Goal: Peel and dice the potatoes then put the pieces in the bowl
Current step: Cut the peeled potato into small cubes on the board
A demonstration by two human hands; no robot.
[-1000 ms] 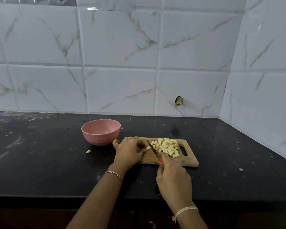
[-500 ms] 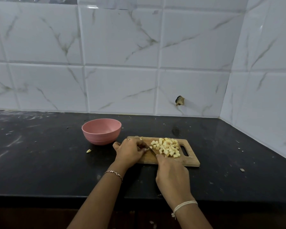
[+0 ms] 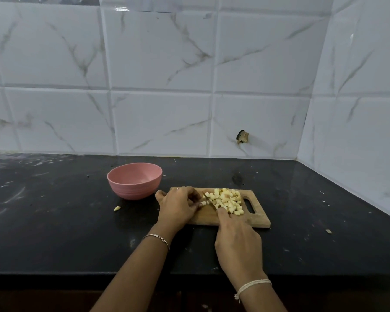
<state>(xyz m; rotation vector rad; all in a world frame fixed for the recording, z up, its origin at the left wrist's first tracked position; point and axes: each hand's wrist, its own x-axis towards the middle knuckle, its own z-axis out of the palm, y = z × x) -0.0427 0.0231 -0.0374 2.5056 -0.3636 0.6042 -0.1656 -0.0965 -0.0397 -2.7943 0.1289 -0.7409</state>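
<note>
White marble-look tiles (image 3: 162,64) back a black counter (image 3: 54,221) that runs into a corner on the right, and one tile has a small chipped hole (image 3: 242,137). On the counter sits a pink bowl (image 3: 133,190), upright, just left of a wooden cutting board (image 3: 252,219) and apart from it. The board lies flat with its handle slot to the right.

A heap of potato cubes (image 3: 227,200) covers the far right part of the board, beside the slot. The left hand (image 3: 178,206) rests on the board's left end, fingers curled down, and its tips pin a small potato piece (image 3: 203,203) against the wood. A knife (image 3: 208,200) stands with its blade between that piece and the heap, tip pointing away from the person. The right hand (image 3: 236,242) comes in from the near edge and seems to be wrapped round the knife handle, though the hand hides the handle itself.

One stray potato bit (image 3: 117,208) lies on the counter in front of the bowl. A thin bracelet (image 3: 158,238) circles the left wrist and a white thread band (image 3: 252,285) the right. Pale specks and smears dot the counter.
</note>
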